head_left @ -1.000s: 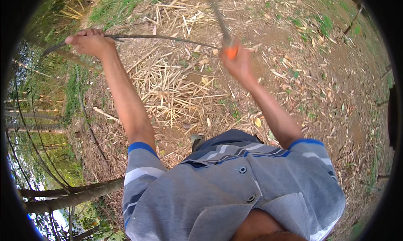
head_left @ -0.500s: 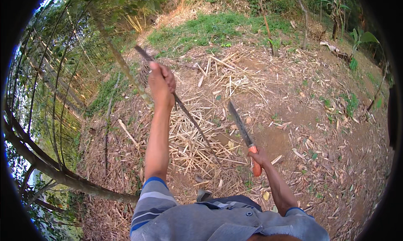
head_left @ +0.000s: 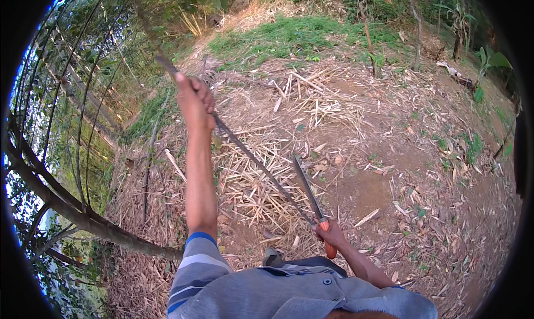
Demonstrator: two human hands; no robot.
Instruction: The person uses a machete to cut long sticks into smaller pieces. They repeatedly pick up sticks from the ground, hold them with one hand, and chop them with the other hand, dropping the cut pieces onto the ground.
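Observation:
My left hand [head_left: 194,105] is raised at arm's length, closed around the upper part of a long, thin dark stick [head_left: 250,155]. The stick slants down to the right, and its lower end comes close to my right hand [head_left: 332,234]; whether they touch I cannot tell. My right hand is wrapped round the orange handle of a machete [head_left: 307,188]. Its dark blade points up and away from me, just right of the stick, with the two converging near the handle.
Pale cut sticks [head_left: 261,177] lie heaped on the ground ahead, with a second pile [head_left: 325,99] farther off. A curved branch [head_left: 105,238] reaches in from the left. Green plants [head_left: 278,35] grow beyond, and dry leaves litter the slope. A shoe [head_left: 272,257] shows below.
My left hand has moved left with the stick. The machete has come left and nearer to me, so its handle is now close to the stick's lower end.

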